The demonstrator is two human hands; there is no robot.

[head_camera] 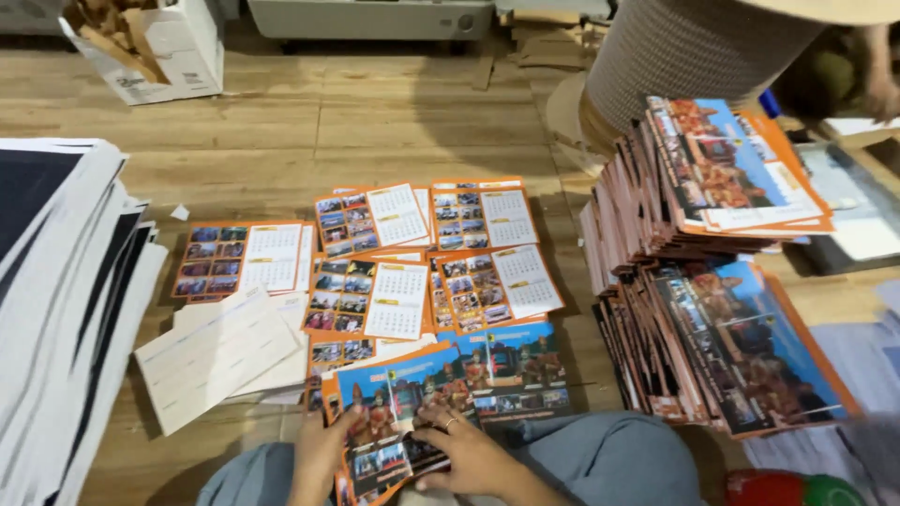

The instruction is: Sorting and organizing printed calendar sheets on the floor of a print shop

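My left hand (323,448) and my right hand (464,452) both grip a small stack of orange-edged calendar sheets (394,408) with a blue cover picture, held low over my lap. My right hand wears a ring. Just beyond lie several separate piles of calendar pages (394,281) spread on the wooden floor, each showing photos beside a white date grid. A blue-cover pile (511,365) lies right by my right hand.
A tall, fanned stack of finished calendars (712,272) rises at the right. A thick pile of black-and-white sheets (56,309) fills the left edge. Loose white cards (216,356) lie at front left. A white cardboard box (159,47) and a large ribbed roll (694,47) stand behind.
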